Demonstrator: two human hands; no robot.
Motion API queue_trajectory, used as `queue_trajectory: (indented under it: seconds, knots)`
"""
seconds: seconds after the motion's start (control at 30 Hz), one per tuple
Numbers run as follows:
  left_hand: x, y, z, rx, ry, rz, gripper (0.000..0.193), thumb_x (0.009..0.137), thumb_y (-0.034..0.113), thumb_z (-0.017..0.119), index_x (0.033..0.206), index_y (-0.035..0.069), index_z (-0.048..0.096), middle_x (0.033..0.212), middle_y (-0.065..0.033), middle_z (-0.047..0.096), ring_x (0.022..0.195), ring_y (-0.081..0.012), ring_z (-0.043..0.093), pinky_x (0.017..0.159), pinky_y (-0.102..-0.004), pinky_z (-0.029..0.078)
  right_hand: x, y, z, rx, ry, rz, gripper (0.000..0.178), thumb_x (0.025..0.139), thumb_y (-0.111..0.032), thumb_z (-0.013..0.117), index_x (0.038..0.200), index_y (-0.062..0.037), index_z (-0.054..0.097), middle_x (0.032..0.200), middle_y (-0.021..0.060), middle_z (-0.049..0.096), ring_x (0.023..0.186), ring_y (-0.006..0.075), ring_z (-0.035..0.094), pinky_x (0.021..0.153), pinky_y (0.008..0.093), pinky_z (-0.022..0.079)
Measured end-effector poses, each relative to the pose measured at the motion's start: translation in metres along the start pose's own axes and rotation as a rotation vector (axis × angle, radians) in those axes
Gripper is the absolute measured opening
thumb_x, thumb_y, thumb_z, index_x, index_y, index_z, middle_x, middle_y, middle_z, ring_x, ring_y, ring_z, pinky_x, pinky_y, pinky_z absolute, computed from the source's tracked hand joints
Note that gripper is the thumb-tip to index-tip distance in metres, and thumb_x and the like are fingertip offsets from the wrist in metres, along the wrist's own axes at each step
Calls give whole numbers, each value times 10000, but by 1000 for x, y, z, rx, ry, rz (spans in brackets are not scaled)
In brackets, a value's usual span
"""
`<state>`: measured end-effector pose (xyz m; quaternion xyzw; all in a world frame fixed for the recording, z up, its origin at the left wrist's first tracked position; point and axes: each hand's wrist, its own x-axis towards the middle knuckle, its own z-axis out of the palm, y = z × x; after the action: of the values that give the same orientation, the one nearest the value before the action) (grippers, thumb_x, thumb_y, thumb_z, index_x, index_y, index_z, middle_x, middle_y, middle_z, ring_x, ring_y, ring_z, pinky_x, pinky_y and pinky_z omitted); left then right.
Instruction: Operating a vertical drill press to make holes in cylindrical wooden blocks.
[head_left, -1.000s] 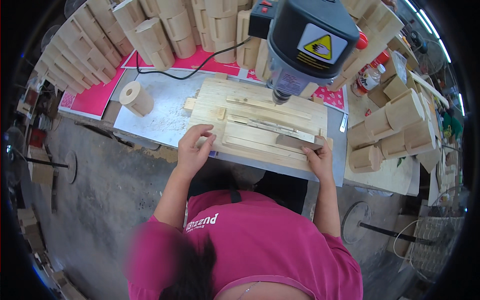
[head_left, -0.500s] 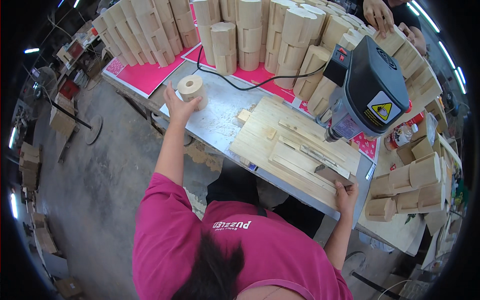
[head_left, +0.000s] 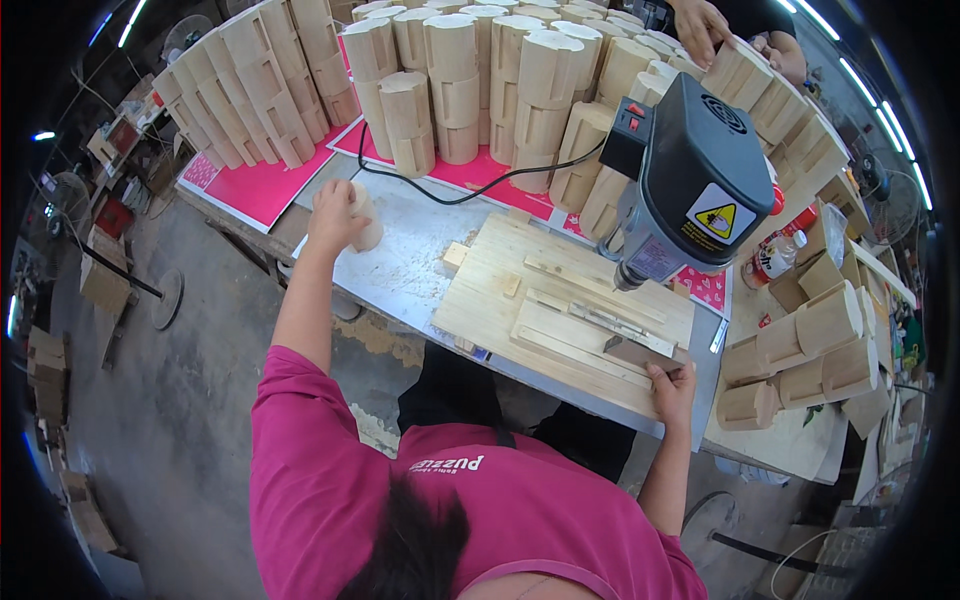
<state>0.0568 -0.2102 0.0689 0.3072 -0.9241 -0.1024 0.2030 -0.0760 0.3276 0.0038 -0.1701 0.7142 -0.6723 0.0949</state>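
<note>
At the left end of the metal-topped table, my left hand [head_left: 337, 216] is closed around a short pale wooden cylinder [head_left: 369, 222] standing upright. The hand covers its left side and part of its top. On the right, my right hand [head_left: 672, 391] pinches the near end of a thin grey-brown plate [head_left: 638, 352], which stands on edge across a wooden jig [head_left: 480, 290]. Rails and a metal strip [head_left: 610, 321] run along the jig. Above its far right part hangs a dark benchtop drill [head_left: 690, 185], its chuck [head_left: 627, 277] over the boards.
Tall stacks of notched wooden cylinders [head_left: 455, 90] line the table's far side on pink sheets [head_left: 262, 190]. A black cable [head_left: 470, 196] crosses to the drill. More cylinders [head_left: 800, 330] and a bottle [head_left: 773, 258] are at right. Another person's hand [head_left: 702, 28] touches the far-right stack.
My left hand has turned further over the cylinder, hiding its drilled top, which showed before. The right hand keeps its hold on the plate. The whole view has shifted slightly.
</note>
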Motion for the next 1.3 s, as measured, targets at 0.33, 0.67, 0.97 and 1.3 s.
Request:
queue_trajectory:
  seconds: [0.33, 0.67, 0.97, 1.3]
  knots:
    - [9, -24, -9, 37, 96, 98, 288, 560, 128, 742, 735, 6, 550, 804, -188, 594, 806, -350, 578, 703, -406, 465, -1, -1, 1, 5, 49, 8, 294, 791, 31, 620, 1054, -29, 503, 953, 35, 600, 897, 106, 556, 779, 234, 428]
    - [88, 23, 13, -233, 266, 43, 681, 595, 350, 796, 1101, -16, 524, 1116, -192, 553, 1062, -330, 523, 893, -387, 422, -2, 7, 6, -25, 72, -35, 281, 775, -3, 653, 1025, -21, 525, 893, 25, 603, 832, 95, 559, 719, 234, 444]
    - [181, 60, 95, -489, 400, -236, 769, 552, 251, 805, 1136, -55, 410, 1118, -214, 525, 1039, -316, 524, 883, -374, 424, -8, 3, 0, -120, 136, -2, 295, 742, -49, 700, 1005, -24, 568, 884, 30, 616, 811, 100, 575, 709, 258, 471]
    - [127, 65, 61, -413, 726, -116, 646, 664, 310, 776, 1139, -50, 528, 1102, -238, 565, 995, -349, 559, 849, -386, 450, -1, 9, 4, -94, 50, 80, 311, 746, -105, 727, 1014, -40, 582, 827, 3, 612, 762, 63, 571, 681, 224, 466]
